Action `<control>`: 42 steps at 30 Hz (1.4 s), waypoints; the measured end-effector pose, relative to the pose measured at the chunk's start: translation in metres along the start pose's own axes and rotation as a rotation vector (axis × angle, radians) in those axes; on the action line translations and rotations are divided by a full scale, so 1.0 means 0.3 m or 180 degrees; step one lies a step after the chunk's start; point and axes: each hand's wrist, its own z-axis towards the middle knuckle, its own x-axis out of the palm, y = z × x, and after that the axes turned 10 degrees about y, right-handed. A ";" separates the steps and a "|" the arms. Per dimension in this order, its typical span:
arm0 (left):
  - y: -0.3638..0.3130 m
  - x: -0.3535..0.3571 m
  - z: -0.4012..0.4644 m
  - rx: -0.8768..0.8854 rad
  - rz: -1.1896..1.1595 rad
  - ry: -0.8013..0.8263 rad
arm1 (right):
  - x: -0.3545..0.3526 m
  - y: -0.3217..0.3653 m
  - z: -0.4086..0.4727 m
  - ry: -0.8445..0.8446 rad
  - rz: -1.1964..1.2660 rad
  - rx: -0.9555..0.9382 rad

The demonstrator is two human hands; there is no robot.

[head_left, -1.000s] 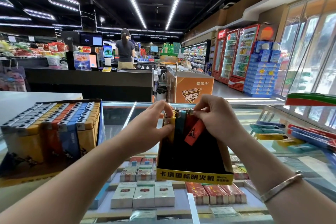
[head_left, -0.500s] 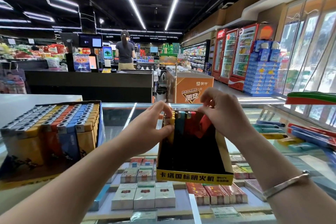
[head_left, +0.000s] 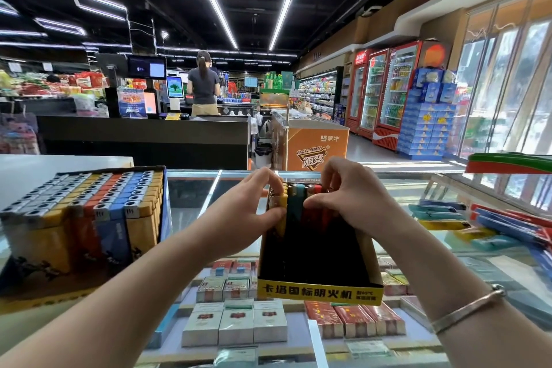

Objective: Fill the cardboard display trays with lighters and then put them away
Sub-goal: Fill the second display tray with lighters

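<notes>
Head view, the only one we get. Both hands are up at the far end of the tray [head_left: 319, 290], which sits on the glass counter [head_left: 194, 206] with its yellow printed lip toward the person.

The left hand [head_left: 251, 212] has fingers curled over the tops of the row and thumb pressed to the front of the yellow lighter [head_left: 280, 209], so it pinches that end of the row. The right hand [head_left: 349, 203] is curled over the red lighters [head_left: 316, 212], thumb on their faces, fingers hooked behind; whether it holds one lighter or just squeezes the row, I cannot tell. A teal lighter [head_left: 295, 206] stands between the two grips.

The lighters stand upright, long axis vertical, side by side in one row across the tray's back wall. Everything nearer than the grips, toward the person, is bare dark tray floor: most of the tray is unfilled.

Now the key relation. Loose lighters [head_left: 448, 215] lie flat on the glass off to the right of the grips, long axes running across, so they need turning upright to go in. The right hand is plainly nearer them; my guess is it fetches while the left steadies the row.

Left of the grips sits a full tray [head_left: 86, 218], packed in colour bands.
</notes>
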 end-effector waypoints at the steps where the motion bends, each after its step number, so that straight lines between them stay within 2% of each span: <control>1: -0.001 0.000 0.000 -0.0004 0.0012 0.0003 | -0.004 0.003 -0.002 0.0033 -0.0056 0.0017; 6: -0.002 -0.001 0.000 -0.0011 0.0027 0.0016 | -0.025 0.015 -0.011 0.0093 -0.0497 0.0047; 9: -0.002 -0.003 0.002 -0.0011 0.0024 0.0033 | -0.043 0.010 -0.009 -0.0085 -0.0017 -0.0005; 12: 0.001 -0.003 0.003 -0.0019 0.0036 0.0047 | -0.046 0.012 -0.011 0.0099 0.0298 -0.0122; 15: 0.003 -0.003 0.003 -0.0011 0.0048 0.0026 | -0.023 0.019 -0.017 0.0295 0.0035 -0.0238; 24: -0.004 -0.001 0.001 -0.0016 -0.0025 0.0012 | 0.028 0.062 -0.019 0.0422 -0.0974 -0.0624; 30: -0.011 0.001 -0.005 0.0028 -0.0053 -0.0032 | -0.001 0.036 -0.015 0.0572 -0.0484 -0.0442; 39: -0.011 0.000 -0.005 0.0048 -0.0054 -0.0003 | -0.018 0.016 -0.010 0.0115 0.0359 -0.0103; 42: -0.010 -0.001 -0.004 0.0058 -0.0036 0.0014 | -0.022 0.016 -0.012 0.0144 0.0357 -0.0060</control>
